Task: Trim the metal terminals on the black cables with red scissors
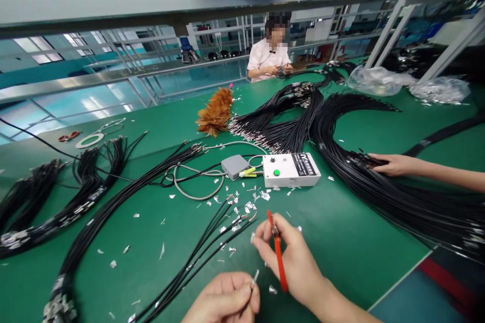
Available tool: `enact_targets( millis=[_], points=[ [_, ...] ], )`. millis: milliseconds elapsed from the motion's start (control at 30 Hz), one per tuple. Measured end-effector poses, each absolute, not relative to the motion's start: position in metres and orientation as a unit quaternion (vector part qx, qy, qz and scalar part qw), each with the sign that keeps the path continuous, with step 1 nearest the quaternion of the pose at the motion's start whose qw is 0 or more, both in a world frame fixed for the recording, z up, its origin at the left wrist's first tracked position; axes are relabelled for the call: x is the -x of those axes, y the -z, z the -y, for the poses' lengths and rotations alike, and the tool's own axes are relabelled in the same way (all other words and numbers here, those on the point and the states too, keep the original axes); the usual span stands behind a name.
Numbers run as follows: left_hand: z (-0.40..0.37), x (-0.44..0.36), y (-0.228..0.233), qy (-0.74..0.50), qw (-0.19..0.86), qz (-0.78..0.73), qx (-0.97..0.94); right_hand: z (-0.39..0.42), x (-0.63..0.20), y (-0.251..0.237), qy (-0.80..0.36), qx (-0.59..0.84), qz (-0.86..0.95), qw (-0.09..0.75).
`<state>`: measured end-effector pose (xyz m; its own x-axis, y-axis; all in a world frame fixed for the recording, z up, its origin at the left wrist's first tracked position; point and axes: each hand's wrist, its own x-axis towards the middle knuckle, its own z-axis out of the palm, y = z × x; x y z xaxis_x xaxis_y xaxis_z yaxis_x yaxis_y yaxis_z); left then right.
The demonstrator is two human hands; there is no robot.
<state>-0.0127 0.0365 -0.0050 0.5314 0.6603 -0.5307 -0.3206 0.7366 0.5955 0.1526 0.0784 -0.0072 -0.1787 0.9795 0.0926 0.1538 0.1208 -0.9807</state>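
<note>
My left hand pinches a black cable, whose pale stripped end sticks up between thumb and finger. In my right hand sits a small pair of red-handled cutters, held across the palm. The thumb and forefinger of that hand also pinch a small whitish scrap, too small to name surely. To the left of my hands lie several loose black cables with bare coppery tips. Foil scraps are scattered on the green table beyond my hands.
A white control box with a green button stands ahead, beside a grey block. Black cable bundles lie left; a thick bundle lies right, touched by another person's hand. A feather duster lies beyond; a co-worker sits opposite.
</note>
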Motion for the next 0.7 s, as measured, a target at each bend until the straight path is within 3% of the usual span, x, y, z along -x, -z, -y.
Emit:
enact_targets(
  millis=[100, 367, 700],
  points=[
    [-0.035, 0.010, 0.002, -0.322, 0.847, -0.371, -0.204, -0.082, -0.160, 0.013, -0.425, 0.533, 0.616, 0.394],
    [-0.032, 0.000, -0.003, -0.382, 0.798, -0.404, -0.232, -0.052, -0.156, 0.008, -0.647, 0.421, 0.487, 0.410],
    [-0.027, -0.008, -0.001, -0.380, 0.723, -0.498, -0.290, -0.051, -0.152, 0.005, -0.559, 0.450, 0.551, 0.426]
  ],
)
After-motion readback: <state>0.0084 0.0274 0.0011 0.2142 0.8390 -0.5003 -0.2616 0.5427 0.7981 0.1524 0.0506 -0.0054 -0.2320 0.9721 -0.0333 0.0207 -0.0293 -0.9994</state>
